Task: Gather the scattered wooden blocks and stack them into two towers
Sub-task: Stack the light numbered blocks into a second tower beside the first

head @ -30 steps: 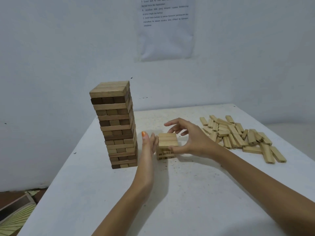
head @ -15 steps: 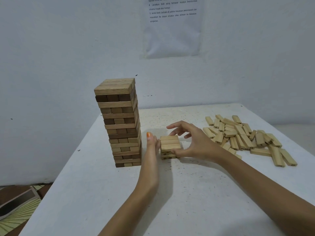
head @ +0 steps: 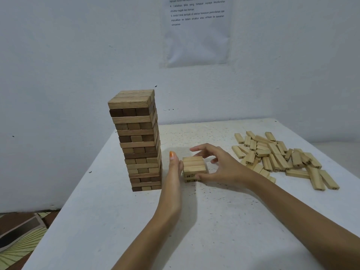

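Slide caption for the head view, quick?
Left hand and right hand flank a short block stack beside the tall tower; loose blocks lie to the right.

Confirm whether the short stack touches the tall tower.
Apart. The head view shows the left hand and bare table between the short stack and the tall tower.

The left hand stands edge-on with straight fingers; the right hand faces it, fingers spread and loosely arched.
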